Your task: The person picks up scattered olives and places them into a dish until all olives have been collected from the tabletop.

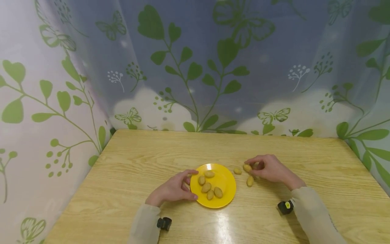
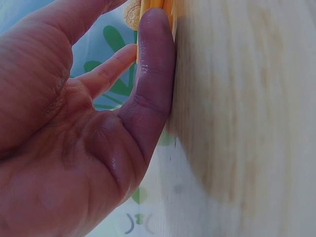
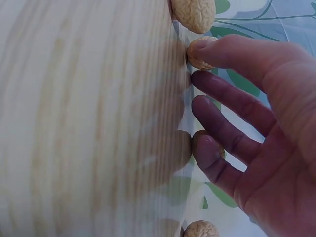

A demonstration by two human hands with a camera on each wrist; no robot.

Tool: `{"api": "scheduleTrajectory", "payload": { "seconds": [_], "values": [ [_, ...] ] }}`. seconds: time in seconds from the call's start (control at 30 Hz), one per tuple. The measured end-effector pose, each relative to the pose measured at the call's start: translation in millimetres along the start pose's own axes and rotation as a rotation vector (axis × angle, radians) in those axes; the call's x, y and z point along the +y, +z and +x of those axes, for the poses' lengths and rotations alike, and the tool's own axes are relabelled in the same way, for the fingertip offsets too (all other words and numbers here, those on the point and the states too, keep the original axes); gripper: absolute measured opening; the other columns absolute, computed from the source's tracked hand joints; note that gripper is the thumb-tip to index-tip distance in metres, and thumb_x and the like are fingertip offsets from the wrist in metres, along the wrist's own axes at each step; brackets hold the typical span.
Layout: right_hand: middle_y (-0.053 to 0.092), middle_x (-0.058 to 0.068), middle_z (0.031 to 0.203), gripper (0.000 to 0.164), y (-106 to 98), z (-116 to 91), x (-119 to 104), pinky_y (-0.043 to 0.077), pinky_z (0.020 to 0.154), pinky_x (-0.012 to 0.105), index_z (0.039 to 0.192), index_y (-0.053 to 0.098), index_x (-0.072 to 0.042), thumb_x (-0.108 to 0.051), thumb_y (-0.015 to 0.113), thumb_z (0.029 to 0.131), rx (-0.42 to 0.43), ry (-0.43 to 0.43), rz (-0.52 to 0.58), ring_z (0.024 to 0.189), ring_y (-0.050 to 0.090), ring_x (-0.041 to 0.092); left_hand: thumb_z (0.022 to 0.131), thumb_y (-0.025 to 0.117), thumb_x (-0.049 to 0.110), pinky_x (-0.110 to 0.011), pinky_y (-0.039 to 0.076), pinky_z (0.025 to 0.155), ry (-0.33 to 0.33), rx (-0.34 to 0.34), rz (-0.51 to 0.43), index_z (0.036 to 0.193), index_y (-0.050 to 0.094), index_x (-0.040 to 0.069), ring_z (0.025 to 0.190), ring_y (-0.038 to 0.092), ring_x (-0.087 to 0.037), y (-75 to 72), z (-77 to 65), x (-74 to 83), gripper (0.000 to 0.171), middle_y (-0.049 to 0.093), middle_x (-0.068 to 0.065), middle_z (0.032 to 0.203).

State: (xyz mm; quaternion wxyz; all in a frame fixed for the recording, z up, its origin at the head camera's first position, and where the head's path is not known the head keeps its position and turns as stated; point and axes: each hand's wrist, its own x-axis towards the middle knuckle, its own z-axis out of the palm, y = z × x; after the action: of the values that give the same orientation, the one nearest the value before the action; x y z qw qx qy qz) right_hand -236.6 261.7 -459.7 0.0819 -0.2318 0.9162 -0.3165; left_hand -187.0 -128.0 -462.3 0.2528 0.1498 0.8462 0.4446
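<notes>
Several walnuts (image 1: 206, 187) lie on a yellow plate (image 1: 225, 200) on the table. My left hand (image 1: 175, 188) holds the plate's left edge, thumb at the near rim and fingers at the far rim; the left wrist view shows its little finger (image 2: 153, 74) against the yellow edge. To the right of the plate, my right hand (image 1: 271, 168) pinches a walnut (image 1: 247, 167) at table level. Near it lie two loose walnuts, one (image 1: 237, 171) by the plate and one (image 1: 250, 180) beside the thumb. In the right wrist view another walnut (image 3: 201, 229) shows at the bottom.
The wooden table (image 1: 146, 149) ends at a patterned curtain (image 1: 195, 67) at the back. More of this leaf-and-butterfly cloth hangs at the left and right sides. A small black camera is strapped at each wrist.
</notes>
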Motion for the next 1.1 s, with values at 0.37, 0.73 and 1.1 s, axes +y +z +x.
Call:
{"api": "scheduleTrajectory", "payload": {
  "seconds": [0.37, 0.73, 1.1],
  "values": [
    [0.075, 0.005, 0.102, 0.034, 0, -2, -4, 0.053, 0.061, 0.023, 0.121, 0.073, -0.010, -0.014, 0.079, 0.088, 0.006, 0.028, -0.008, 0.073, 0.062, 0.008, 0.083, 0.086, 0.021, -0.028, 0.055, 0.078, 0.005, -0.001, 0.001, 0.151, 0.045, 0.020, 0.086, 0.068, -0.012, -0.3, 0.7, -0.8, 0.079, 0.057, -0.008, 0.114],
    [0.073, 0.003, 0.099, 0.033, 0, -8, -7, 0.054, 0.065, 0.024, 0.120, 0.073, -0.010, -0.015, 0.079, 0.088, 0.054, 0.038, 0.003, 0.079, 0.065, 0.010, 0.083, 0.086, 0.021, -0.028, 0.055, 0.078, 0.001, -0.002, -0.003, 0.151, 0.045, 0.020, 0.086, 0.066, -0.013, -0.2, 0.5, -0.7, 0.079, 0.057, -0.009, 0.115],
    [0.075, 0.001, 0.094, 0.031, 2, -11, -16, 0.055, 0.064, 0.023, 0.115, 0.075, -0.011, -0.016, 0.082, 0.086, 0.109, -0.024, 0.019, 0.077, 0.065, 0.007, 0.083, 0.086, 0.020, -0.028, 0.054, 0.079, 0.009, 0.000, -0.009, 0.151, 0.045, 0.019, 0.086, 0.067, -0.014, 0.1, 0.1, -0.3, 0.080, 0.057, -0.009, 0.115]
  ]
}}
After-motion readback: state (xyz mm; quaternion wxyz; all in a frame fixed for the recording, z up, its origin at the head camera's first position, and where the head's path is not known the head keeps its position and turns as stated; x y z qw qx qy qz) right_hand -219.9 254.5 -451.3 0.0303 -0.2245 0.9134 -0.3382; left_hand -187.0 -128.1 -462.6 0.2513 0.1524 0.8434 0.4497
